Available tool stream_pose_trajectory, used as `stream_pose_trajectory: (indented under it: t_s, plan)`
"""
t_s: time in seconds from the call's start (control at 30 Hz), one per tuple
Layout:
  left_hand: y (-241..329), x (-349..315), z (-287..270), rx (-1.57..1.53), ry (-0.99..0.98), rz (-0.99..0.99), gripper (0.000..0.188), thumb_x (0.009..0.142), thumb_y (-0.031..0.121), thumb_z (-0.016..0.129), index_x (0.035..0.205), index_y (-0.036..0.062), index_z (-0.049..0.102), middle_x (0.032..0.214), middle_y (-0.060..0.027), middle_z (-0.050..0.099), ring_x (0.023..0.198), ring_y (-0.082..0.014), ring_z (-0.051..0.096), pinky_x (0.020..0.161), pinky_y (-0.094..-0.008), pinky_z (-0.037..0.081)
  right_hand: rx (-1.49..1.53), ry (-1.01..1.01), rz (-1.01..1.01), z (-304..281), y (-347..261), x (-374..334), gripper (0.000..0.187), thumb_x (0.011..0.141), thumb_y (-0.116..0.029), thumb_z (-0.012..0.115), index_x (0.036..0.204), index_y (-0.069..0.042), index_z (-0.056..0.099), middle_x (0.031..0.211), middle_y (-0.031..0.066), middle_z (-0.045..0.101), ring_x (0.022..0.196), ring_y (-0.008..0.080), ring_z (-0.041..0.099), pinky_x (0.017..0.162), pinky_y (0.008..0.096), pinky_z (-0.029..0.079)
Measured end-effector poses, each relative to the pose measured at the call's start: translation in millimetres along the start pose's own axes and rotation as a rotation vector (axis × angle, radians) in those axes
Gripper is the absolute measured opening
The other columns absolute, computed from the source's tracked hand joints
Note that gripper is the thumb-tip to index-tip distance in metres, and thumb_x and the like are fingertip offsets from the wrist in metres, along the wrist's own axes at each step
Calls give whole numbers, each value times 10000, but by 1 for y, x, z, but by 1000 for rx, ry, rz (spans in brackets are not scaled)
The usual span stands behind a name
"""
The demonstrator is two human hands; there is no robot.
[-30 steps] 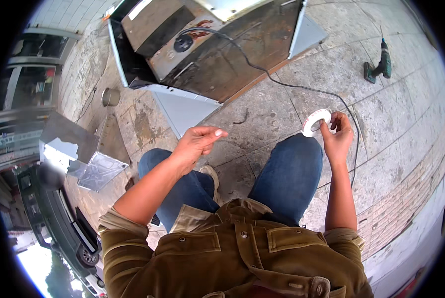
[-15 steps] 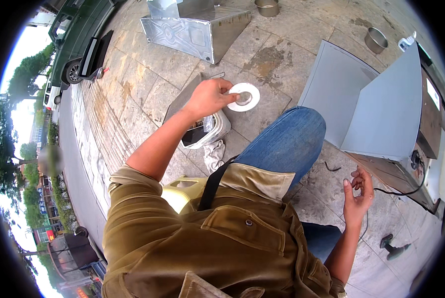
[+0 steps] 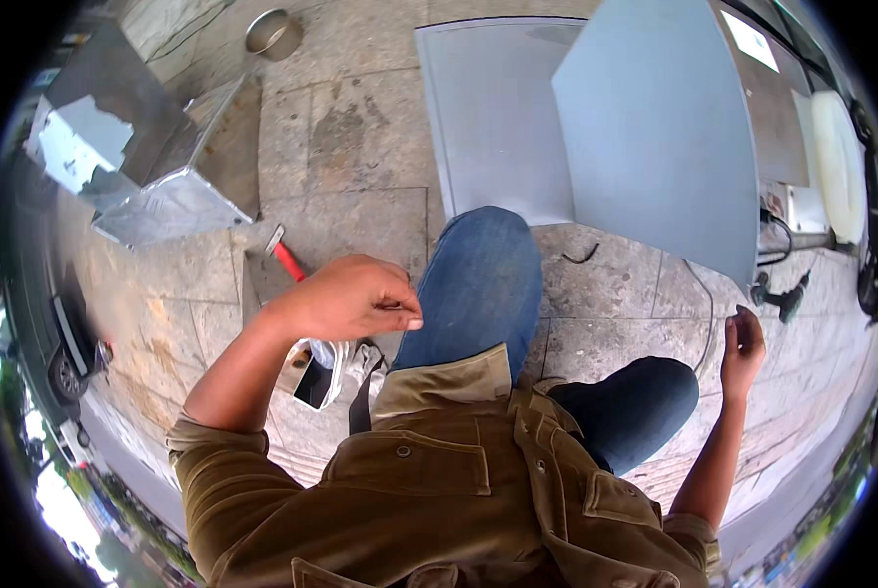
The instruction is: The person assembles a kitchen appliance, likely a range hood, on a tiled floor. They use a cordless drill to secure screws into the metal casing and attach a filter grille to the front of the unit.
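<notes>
Now, your left hand [image 3: 355, 299]: out over your left knee, fingers curled in and the thumb pressed to the forefinger in a tight pinch; whatever sits in that pinch is too small to tell.
Bag: a white plastic bag [image 3: 329, 365] lies on the paving just below that hand, beside your thigh, mouth slack, something dark inside.
How it handles: I'd judge it light, soft and crinkly, and slippery if you grab the flat side. Gather the loose rim and lift from there, since the contents may slide.
Your right hand [image 3: 743, 338]: raised out by your right knee, fingers loosely curled and apart, nothing clearly in them.
Cable: a thin black cable [image 3: 705, 312] trails over the slabs near that hand, not touching it; limp, I'd say, so take it in a pinch.
Hammer: a red-handled hammer [image 3: 284, 253] on the paving beyond your left hand; probably head-heavy, so grip low on the handle.
Drill: a dark power drill [image 3: 780, 294] past the cable.
Further out: a grey sheet panel [image 3: 654, 127] stands upright, with a shiny metal box [image 3: 164, 201] off to the left.
Farthest: a metal bowl [image 3: 272, 31].
</notes>
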State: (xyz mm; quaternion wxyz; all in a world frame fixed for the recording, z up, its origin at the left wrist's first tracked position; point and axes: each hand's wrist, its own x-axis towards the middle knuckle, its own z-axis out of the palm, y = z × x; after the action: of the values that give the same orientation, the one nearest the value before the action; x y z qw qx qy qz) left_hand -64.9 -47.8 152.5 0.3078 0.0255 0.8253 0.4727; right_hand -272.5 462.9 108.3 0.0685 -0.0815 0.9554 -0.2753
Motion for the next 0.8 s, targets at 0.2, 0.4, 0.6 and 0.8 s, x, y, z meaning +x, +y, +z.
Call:
stream_pose_trajectory:
  t_s: [0.2, 0.4, 0.6, 0.8]
  plan:
    - [95, 132, 37, -203, -321, 283, 147, 892, 144, 553, 861, 26, 636, 717, -25, 527, 650, -107, 473, 565, -264, 371, 40, 418, 277, -115, 117, -42, 244, 837, -110, 629, 1045, 17, 604, 763, 20, 588, 657, 88, 508, 637, 217, 425]
    - [117, 257, 157, -272, -509, 131, 144, 910, 118, 413, 925, 44, 535, 748, -13, 499, 667, -96, 441, 623, -263, 392, -150, 503, 472, -123, 268, -92, 292, 783, -169, 638, 1024, -5, 625, 794, 109, 654, 675, 164, 602, 654, 300, 472]
    - [126, 345, 228, -646, -356, -300, 128, 937, 101, 383, 945, 72, 507, 729, 15, 454, 627, -76, 400, 581, -216, 366, -69, 385, 600, -96, 442, -31, 378, 739, -209, 645, 1055, -2, 621, 891, 150, 667, 845, 282, 638, 768, 351, 480]
    - [163, 368, 269, -740, 10, -471, 161, 963, 161, 427, 1024, 63, 539, 736, 2, 473, 629, -96, 412, 586, -225, 373, -17, 395, 546, -52, 579, 79, 553, 746, -290, 668, 1178, 31, 541, 1094, 196, 619, 990, 305, 612, 858, 358, 465]
